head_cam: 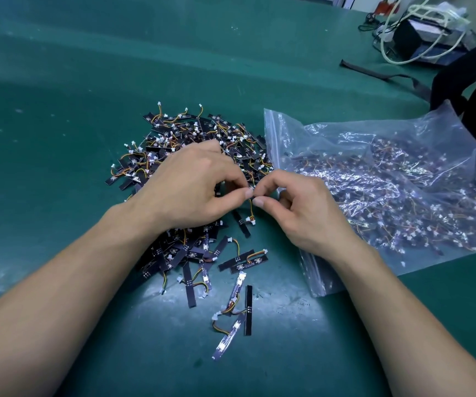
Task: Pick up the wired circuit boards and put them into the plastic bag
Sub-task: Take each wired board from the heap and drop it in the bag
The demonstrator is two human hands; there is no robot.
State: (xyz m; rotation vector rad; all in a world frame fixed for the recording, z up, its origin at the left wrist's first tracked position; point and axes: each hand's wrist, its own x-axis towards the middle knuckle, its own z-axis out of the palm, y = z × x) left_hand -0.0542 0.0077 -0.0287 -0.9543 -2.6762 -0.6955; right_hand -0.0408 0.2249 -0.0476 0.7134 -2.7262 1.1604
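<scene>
Head view, and we're mid-pick: left hand (190,184) and right hand (297,213) both pinch one wired circuit board (243,224) by its lead over the pile (193,130) on the tabletop (59,116), so next, I'd say, untangle it and carry it right into the plastic bag (380,167) lying just beside.

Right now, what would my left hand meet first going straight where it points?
Probably your right hand, nearly touching the left hand at the wired circuit board both pinch.

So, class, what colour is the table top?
The table top is dark green, seen best in the head view.
</scene>
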